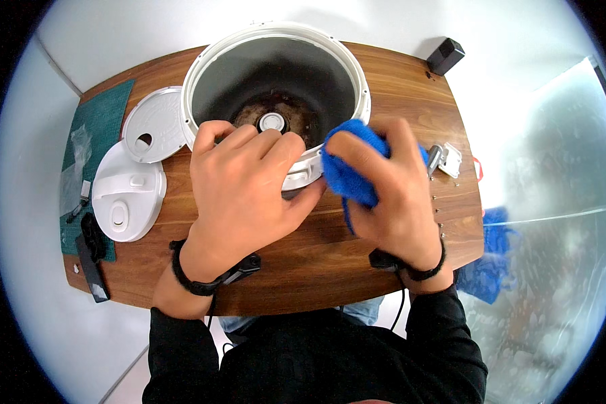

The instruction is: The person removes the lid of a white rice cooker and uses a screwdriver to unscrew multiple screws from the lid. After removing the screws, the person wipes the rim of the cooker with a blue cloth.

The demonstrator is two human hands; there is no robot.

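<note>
**A:** What is held, and where?

**B:** A round white cooker body with a dark, empty well is seen at the far edge of a wooden table. The left hand is laid over its near rim, fingers together and curled on the plastic lip, seemingly to brace it. A fluffy blue cloth is bunched in the right hand, fingers clamped around it and pressed against the rim's outer right side, as if for wiping.

**A:** And the textures?

**B:** The well is matte grey, with brown staining around a small round metal sensor button at its centre. Two smooth white plastic lid parts are set aside near the left edge, clear of the hands, beside a green mat. A small metal-and-white hinge piece is seen near the right edge.
</note>
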